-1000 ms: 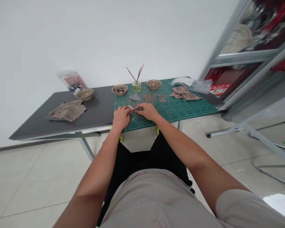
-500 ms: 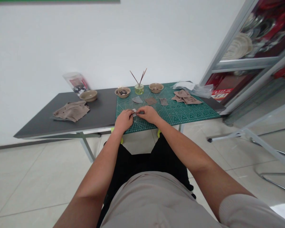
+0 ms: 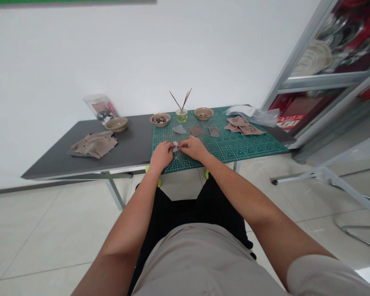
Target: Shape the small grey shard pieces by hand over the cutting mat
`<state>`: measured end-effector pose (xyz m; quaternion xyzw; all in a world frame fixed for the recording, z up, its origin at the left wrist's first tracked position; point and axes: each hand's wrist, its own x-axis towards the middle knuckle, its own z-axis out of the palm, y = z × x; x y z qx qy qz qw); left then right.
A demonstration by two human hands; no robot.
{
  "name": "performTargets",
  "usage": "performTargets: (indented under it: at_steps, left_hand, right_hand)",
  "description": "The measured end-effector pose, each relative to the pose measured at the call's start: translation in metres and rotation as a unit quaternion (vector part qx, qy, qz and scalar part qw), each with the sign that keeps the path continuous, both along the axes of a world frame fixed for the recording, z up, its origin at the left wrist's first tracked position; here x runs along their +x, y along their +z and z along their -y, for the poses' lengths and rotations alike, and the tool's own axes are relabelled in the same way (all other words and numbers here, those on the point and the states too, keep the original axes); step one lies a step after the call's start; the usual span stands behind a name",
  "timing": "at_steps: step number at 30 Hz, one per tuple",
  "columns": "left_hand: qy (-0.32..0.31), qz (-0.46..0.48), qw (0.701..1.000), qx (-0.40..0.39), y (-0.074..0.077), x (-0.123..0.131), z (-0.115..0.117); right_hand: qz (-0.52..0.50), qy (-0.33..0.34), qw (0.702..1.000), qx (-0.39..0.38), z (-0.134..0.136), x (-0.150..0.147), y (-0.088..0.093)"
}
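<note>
My left hand (image 3: pixel 160 155) and my right hand (image 3: pixel 193 147) meet over the near part of the green cutting mat (image 3: pixel 249 144). Both are closed, pinching a small pale piece of fabric (image 3: pixel 174 146) between their fingertips. Just beyond lie three small grey-brown fabric pieces (image 3: pixel 197 131) on the mat. At the mat's far edge stand a bowl of dark buttons (image 3: pixel 160 119), a glass jar with thin sticks (image 3: pixel 181 115) and a second bowl (image 3: pixel 203 113).
A crumpled tan cloth (image 3: pixel 94 144) lies on the grey table (image 3: pixel 126 148) to the left, by an empty bowl (image 3: pixel 117 123) and a tipped plastic jar (image 3: pixel 100 107). Another tan cloth (image 3: pixel 243 125) and clear plastic bags (image 3: pixel 253 113) lie far right. A metal shelf (image 3: pixel 323 74) stands at right.
Both hands stay together on the small piece, with only slight finger shifts. The view has shifted a little as my head moved.
</note>
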<state>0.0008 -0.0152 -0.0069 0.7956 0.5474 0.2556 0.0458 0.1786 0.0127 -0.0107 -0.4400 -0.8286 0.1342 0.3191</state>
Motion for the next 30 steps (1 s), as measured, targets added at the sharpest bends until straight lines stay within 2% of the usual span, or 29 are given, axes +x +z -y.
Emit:
performTargets:
  at_steps: [3,6,10,15,17,21,25,30]
  left_hand:
    - [-0.001,0.006,1.0,0.009,-0.001,0.0,0.001]
    - [0.03,0.011,0.999,0.032,-0.002,0.002,0.005]
    - [0.067,0.006,0.997,0.038,0.001,0.004,0.009]
    - [0.161,0.041,0.985,-0.047,0.007,0.003,0.001]
    - [0.159,0.061,0.983,-0.072,0.009,-0.003,-0.008]
    - [0.161,0.132,0.974,-0.086,0.012,-0.026,-0.034]
    - [0.196,0.181,0.963,-0.047,0.015,-0.048,-0.056]
    - [0.185,0.161,0.969,-0.033,0.012,-0.048,-0.056]
  right_hand:
    - [0.008,0.006,1.0,0.016,0.002,-0.002,0.001]
    - [-0.012,0.026,1.0,0.003,0.002,-0.002,0.002]
    - [-0.118,-0.024,0.992,-0.031,-0.002,0.004,0.001]
    - [-0.286,-0.084,0.952,-0.074,-0.013,0.01,-0.009]
    - [-0.317,-0.088,0.941,-0.076,-0.016,0.01,-0.011]
    - [-0.3,-0.079,0.949,-0.054,-0.016,0.01,-0.01]
    - [-0.264,-0.071,0.961,-0.039,-0.013,0.009,-0.007]
    - [-0.236,-0.081,0.968,-0.028,-0.01,0.009,-0.004]
